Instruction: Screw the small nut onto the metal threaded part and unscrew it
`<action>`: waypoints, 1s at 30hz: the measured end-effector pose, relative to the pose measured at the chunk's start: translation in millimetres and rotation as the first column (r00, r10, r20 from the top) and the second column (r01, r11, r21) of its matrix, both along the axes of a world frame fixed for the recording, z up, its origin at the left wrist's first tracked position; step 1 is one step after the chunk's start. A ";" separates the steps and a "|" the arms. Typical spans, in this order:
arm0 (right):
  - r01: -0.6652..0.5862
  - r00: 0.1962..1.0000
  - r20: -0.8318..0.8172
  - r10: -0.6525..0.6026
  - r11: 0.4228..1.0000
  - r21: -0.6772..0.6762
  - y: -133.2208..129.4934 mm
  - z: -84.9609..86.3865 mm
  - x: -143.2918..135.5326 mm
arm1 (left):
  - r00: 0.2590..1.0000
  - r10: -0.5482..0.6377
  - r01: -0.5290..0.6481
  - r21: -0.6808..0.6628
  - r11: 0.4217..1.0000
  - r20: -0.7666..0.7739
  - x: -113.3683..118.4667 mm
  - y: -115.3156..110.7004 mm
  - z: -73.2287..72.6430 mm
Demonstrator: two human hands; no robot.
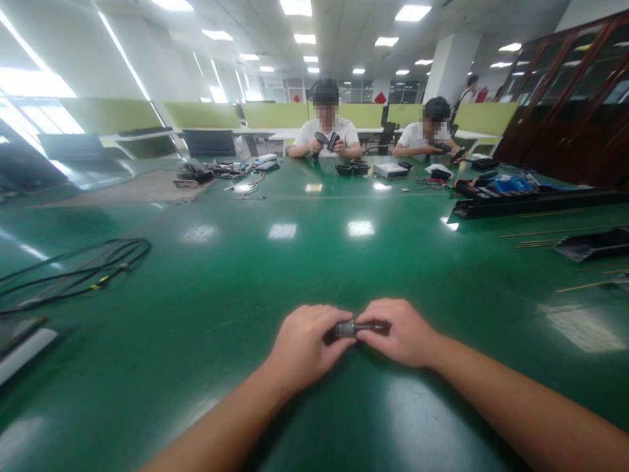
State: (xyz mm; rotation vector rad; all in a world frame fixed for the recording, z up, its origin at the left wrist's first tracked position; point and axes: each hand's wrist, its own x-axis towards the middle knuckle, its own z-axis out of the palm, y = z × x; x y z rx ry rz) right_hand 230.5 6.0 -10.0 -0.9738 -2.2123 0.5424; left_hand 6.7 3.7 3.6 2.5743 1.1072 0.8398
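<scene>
A short, dark, rod-like piece with a thicker grey band lies level between my two hands, low over the green table. My left hand is closed, thumb and fingers wrapped round its thicker end. Thumb and fingertips of my right hand pinch the slimmer dark part, whose narrow end shows inside that hand. The fingertips of both hands almost meet at the middle of the piece. Its exact kind is too small and partly covered to make out.
Black cables lie coiled at left. Across the table, two people handle dark devices. Loose electronic parts and black boxes stand near them. A long black channel and thin brass-coloured rods lie at right.
</scene>
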 end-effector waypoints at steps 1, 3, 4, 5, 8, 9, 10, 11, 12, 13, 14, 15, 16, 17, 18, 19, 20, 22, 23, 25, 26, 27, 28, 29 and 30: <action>0.000 1.000 0.001 0.000 1.000 -0.002 0.1 -0.1 0.4 | 1.000 0.002 -0.002 0.002 1.000 0.001 -0.4 0.1 0.0; -0.002 1.000 -0.001 0.002 1.000 -0.006 0.4 -0.1 1.1 | 1.000 0.005 -0.005 0.005 1.000 0.006 -1.1 0.4 -0.2; -0.003 1.000 -0.004 0.003 1.000 -0.007 0.4 -0.2 1.3 | 1.000 0.005 -0.005 0.007 1.000 0.008 -1.3 0.5 -0.4; -0.003 1.000 -0.006 0.003 1.000 -0.008 0.5 -0.2 1.4 | 1.000 0.006 -0.006 0.008 1.000 0.008 -1.4 0.5 -0.6; 0.003 1.000 -0.014 -0.003 1.000 -0.008 0.3 -0.1 1.3 | 1.000 0.007 -0.007 0.006 1.000 0.007 -1.4 0.4 -1.4; 0.007 1.000 -0.015 -0.007 1.000 -0.009 0.2 -0.1 1.2 | 1.000 0.006 -0.007 0.004 1.000 0.006 -1.3 0.4 -1.7; 0.008 1.000 -0.014 -0.008 1.000 -0.012 0.1 -0.2 1.1 | 1.000 0.006 -0.006 0.002 1.000 0.006 -1.2 0.3 -2.0; 0.010 1.000 -0.015 -0.010 1.000 -0.014 0.0 -0.3 1.1 | 1.000 0.004 -0.004 0.000 1.000 0.008 -1.1 0.4 -2.2; 0.010 1.000 -0.018 -0.010 1.000 -0.017 -0.1 -0.5 1.2 | 1.000 0.001 -0.001 0.000 1.000 0.011 -0.9 0.5 -2.4; 0.011 1.000 -0.021 -0.011 1.000 -0.019 -0.1 -0.7 1.2 | 1.000 0.000 0.000 0.000 1.000 0.015 -0.8 0.6 -2.6; 0.010 1.000 -0.025 -0.011 1.000 -0.019 -0.1 -0.8 1.3 | 1.000 -0.001 0.001 0.001 1.000 0.018 -0.6 0.8 -2.7; 0.010 1.000 -0.029 -0.010 1.000 -0.020 -0.1 -1.0 1.3 | 1.000 -0.002 0.002 0.000 1.000 0.020 -0.3 1.0 -2.7; 0.009 0.999 -0.032 -0.009 1.000 -0.020 -0.1 -1.0 1.4 | 1.000 -0.001 0.001 -0.001 1.000 0.020 -0.1 1.2 -2.7; 0.008 0.999 -0.034 -0.009 1.000 -0.020 0.0 -1.1 1.4 | 1.000 0.001 -0.001 -0.003 1.000 0.019 0.0 1.4 -2.7; 0.009 0.999 -0.034 -0.009 1.000 -0.021 0.0 -1.1 1.5 | 1.000 0.004 -0.004 -0.005 1.000 0.019 0.1 1.6 -2.6; 0.009 0.999 -0.034 -0.010 1.000 -0.021 0.0 -1.0 1.6 | 1.000 0.005 -0.005 -0.006 1.000 0.018 0.1 1.7 -2.5; 0.011 0.999 -0.033 -0.012 1.000 -0.021 -0.1 -1.0 1.6 | 1.000 0.007 -0.007 -0.006 1.000 0.018 0.1 1.7 -2.4; 0.012 1.000 -0.029 -0.012 1.000 -0.020 -0.2 -0.8 1.7 | 1.000 0.007 -0.007 -0.004 1.000 0.019 -0.2 1.7 -2.0; 0.012 1.000 -0.027 -0.013 1.000 -0.020 -0.3 -0.6 1.7 | 1.000 0.006 -0.006 -0.003 1.000 0.019 -0.3 1.7 -1.8; 0.012 1.000 -0.028 -0.012 1.000 -0.022 -0.6 -0.2 1.6 | 1.000 0.003 -0.003 0.000 1.000 0.022 -0.6 1.7 -1.4; 0.012 0.999 -0.031 -0.013 1.000 -0.023 -0.7 0.1 1.4 | 1.000 0.002 -0.002 0.003 1.000 0.026 -0.7 1.8 -1.1; 0.014 0.999 -0.035 -0.015 1.000 -0.024 -0.7 0.4 1.2 | 1.000 0.000 -0.001 0.006 1.000 0.029 -0.8 1.8 -0.8; 0.016 0.999 -0.038 -0.017 1.000 -0.024 -0.6 0.7 1.0 | 0.999 0.000 0.000 0.008 1.000 0.033 -0.9 1.8 -0.6; 0.019 0.999 -0.041 -0.020 1.000 -0.022 -0.4 0.9 0.8 | 0.999 0.000 0.000 0.010 1.000 0.035 -1.0 1.7 -0.3; 0.023 0.999 -0.042 -0.024 1.000 -0.018 -0.2 1.0 0.6 | 0.999 0.001 -0.001 0.011 1.000 0.038 -1.1 1.6 -0.1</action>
